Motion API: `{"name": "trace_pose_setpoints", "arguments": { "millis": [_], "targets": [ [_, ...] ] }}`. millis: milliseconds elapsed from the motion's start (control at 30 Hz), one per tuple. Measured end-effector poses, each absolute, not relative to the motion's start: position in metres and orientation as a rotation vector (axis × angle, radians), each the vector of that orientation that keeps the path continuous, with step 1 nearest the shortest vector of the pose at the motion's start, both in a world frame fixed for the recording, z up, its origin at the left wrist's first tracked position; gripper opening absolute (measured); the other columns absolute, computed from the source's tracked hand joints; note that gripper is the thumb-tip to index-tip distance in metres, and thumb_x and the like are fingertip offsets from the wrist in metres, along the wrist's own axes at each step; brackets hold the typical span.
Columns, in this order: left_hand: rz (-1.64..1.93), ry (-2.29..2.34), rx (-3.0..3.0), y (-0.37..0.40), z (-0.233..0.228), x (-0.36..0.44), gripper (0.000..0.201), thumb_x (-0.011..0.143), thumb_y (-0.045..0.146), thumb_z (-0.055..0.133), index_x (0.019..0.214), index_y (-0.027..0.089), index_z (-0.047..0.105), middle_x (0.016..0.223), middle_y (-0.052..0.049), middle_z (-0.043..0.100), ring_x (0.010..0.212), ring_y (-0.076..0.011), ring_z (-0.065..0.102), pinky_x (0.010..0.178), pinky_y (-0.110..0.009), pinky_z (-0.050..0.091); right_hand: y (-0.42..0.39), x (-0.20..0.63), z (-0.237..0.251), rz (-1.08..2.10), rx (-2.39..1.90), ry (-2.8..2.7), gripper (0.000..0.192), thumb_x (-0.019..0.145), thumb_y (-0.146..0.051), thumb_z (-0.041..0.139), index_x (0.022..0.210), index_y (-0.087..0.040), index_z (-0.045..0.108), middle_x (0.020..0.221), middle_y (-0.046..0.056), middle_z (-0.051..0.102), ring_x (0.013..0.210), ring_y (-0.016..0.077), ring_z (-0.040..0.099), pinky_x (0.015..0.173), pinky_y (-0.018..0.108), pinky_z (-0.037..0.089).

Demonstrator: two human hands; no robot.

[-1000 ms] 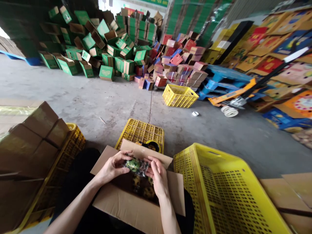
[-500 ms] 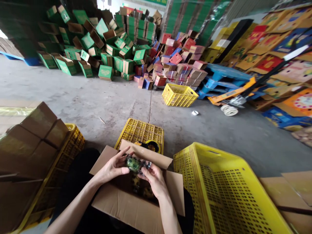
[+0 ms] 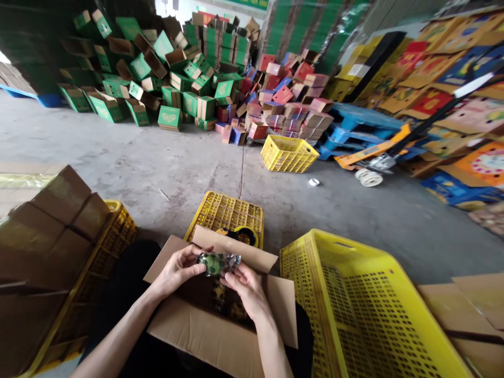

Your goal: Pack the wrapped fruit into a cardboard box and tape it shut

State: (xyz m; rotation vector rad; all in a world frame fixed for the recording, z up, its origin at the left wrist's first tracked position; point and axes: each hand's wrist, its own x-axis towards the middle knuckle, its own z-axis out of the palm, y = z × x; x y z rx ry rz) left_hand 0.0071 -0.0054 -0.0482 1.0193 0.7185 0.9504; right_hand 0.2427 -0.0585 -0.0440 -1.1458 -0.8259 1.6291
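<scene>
Both my hands hold a small clear packet (image 3: 218, 263) with something green inside, just above an open cardboard box (image 3: 220, 336) on my lap. My left hand (image 3: 178, 270) pinches the packet's left end. My right hand (image 3: 246, 289) grips its right end from below. More dark, yellowish packets (image 3: 230, 307) lie inside the box, partly hidden by my right hand.
A large yellow crate (image 3: 366, 310) stands right of the box, a flat yellow crate (image 3: 226, 212) with a tape dispenser (image 3: 241, 234) lies ahead, brown cartons (image 3: 51, 226) sit left. Far off are piled green boxes (image 3: 157, 79), red boxes (image 3: 283, 105), a yellow basket (image 3: 289, 154), a pallet jack (image 3: 374, 157).
The packet has been turned and shifted slightly between my fingers; my right hand dropped lower under it. The hands stay over the box.
</scene>
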Motion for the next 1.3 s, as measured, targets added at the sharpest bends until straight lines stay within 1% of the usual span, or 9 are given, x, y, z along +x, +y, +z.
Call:
{"name": "trace_pose_setpoints", "arguments": {
  "millis": [267, 433, 567, 800, 867, 1000, 1067, 1167, 1300],
  "targets": [
    [0.958, 0.747, 1.044, -0.005, -0.046, 0.008, 0.032, 0.078, 0.035, 0.092, 0.097, 0.016, 0.076, 0.115, -0.01, 0.079, 0.101, -0.0239, 0.074, 0.091, -0.031, 0.056, -0.058, 0.237, -0.037, 1.608, -1.243, -0.978, 0.053, 0.071, -0.055, 0.092, 0.106, -0.018, 0.079, 0.098, 0.009, 0.082, 0.091, 0.0307, 0.079, 0.086, 0.046, 0.064],
    [0.991, 0.778, 0.933, -0.004, -0.042, 0.012, 0.041, 0.066, 0.033, 0.1, 0.094, 0.018, 0.074, 0.096, -0.003, 0.08, 0.084, -0.0184, 0.073, 0.078, -0.026, 0.056, -0.059, 0.236, -0.032, 1.539, -1.257, -0.998, 0.048, 0.073, -0.054, 0.091, 0.104, -0.018, 0.08, 0.097, 0.009, 0.081, 0.079, 0.026, 0.078, 0.076, 0.038, 0.062],
    [0.991, 0.78, 0.926, -0.005, -0.041, 0.012, 0.039, 0.066, 0.033, 0.099, 0.091, 0.017, 0.076, 0.096, -0.005, 0.081, 0.084, -0.0196, 0.074, 0.079, -0.028, 0.057, -0.06, 0.236, -0.033, 1.56, -1.231, -0.981, 0.047, 0.074, -0.052, 0.091, 0.106, -0.019, 0.079, 0.096, 0.008, 0.081, 0.083, 0.025, 0.077, 0.075, 0.035, 0.061],
    [0.974, 0.774, 0.945, -0.005, -0.044, 0.008, 0.036, 0.068, 0.033, 0.098, 0.094, 0.016, 0.079, 0.105, -0.009, 0.081, 0.093, -0.023, 0.075, 0.085, -0.032, 0.059, -0.058, 0.235, -0.041, 1.47, -1.302, -1.107, 0.043, 0.076, -0.057, 0.087, 0.088, -0.016, 0.079, 0.071, 0.004, 0.076, 0.062, 0.0204, 0.071, 0.065, 0.032, 0.058],
    [0.981, 0.791, 0.886, -0.004, -0.047, 0.007, 0.038, 0.067, 0.034, 0.099, 0.093, 0.015, 0.078, 0.101, -0.008, 0.081, 0.087, -0.0212, 0.075, 0.08, -0.031, 0.06, -0.058, 0.235, -0.04, 1.491, -1.262, -1.085, 0.043, 0.077, -0.057, 0.087, 0.092, -0.017, 0.079, 0.073, 0.004, 0.076, 0.066, 0.0211, 0.073, 0.066, 0.032, 0.059],
    [1.047, 0.838, 0.741, -0.003, -0.049, 0.007, 0.041, 0.064, 0.037, 0.101, 0.087, 0.017, 0.074, 0.086, -0.003, 0.078, 0.074, -0.017, 0.073, 0.068, -0.025, 0.06, -0.06, 0.236, -0.04, 1.627, -1.076, -0.878, 0.056, 0.085, -0.065, 0.077, 0.12, -0.022, 0.074, 0.109, 0.011, 0.078, 0.09, 0.0261, 0.077, 0.076, 0.04, 0.063],
    [1.045, 0.839, 0.725, -0.004, -0.049, 0.007, 0.041, 0.064, 0.038, 0.101, 0.086, 0.017, 0.073, 0.085, -0.002, 0.077, 0.074, -0.0165, 0.073, 0.067, -0.024, 0.059, -0.061, 0.236, -0.04, 1.62, -1.026, -0.79, 0.056, 0.086, -0.063, 0.077, 0.125, -0.025, 0.072, 0.12, 0.012, 0.076, 0.098, 0.0282, 0.077, 0.083, 0.045, 0.064],
    [0.983, 0.825, 0.791, -0.004, -0.048, 0.007, 0.04, 0.067, 0.039, 0.099, 0.088, 0.016, 0.074, 0.085, -0.003, 0.078, 0.074, -0.0173, 0.073, 0.069, -0.026, 0.059, -0.06, 0.234, -0.042, 1.506, -1.091, -0.838, 0.049, 0.077, -0.049, 0.089, 0.118, -0.026, 0.076, 0.12, 0.009, 0.077, 0.111, 0.032, 0.073, 0.091, 0.049, 0.063],
    [0.899, 0.807, 0.861, -0.004, -0.049, 0.006, 0.042, 0.069, 0.041, 0.098, 0.092, 0.016, 0.074, 0.087, -0.005, 0.077, 0.075, -0.0193, 0.073, 0.071, -0.029, 0.06, -0.056, 0.231, -0.04, 1.366, -1.192, -1.049, 0.028, 0.074, -0.04, 0.089, 0.096, -0.025, 0.081, 0.1, 0.008, 0.081, 0.11, 0.0362, 0.073, 0.096, 0.052, 0.06]
  ]
}}
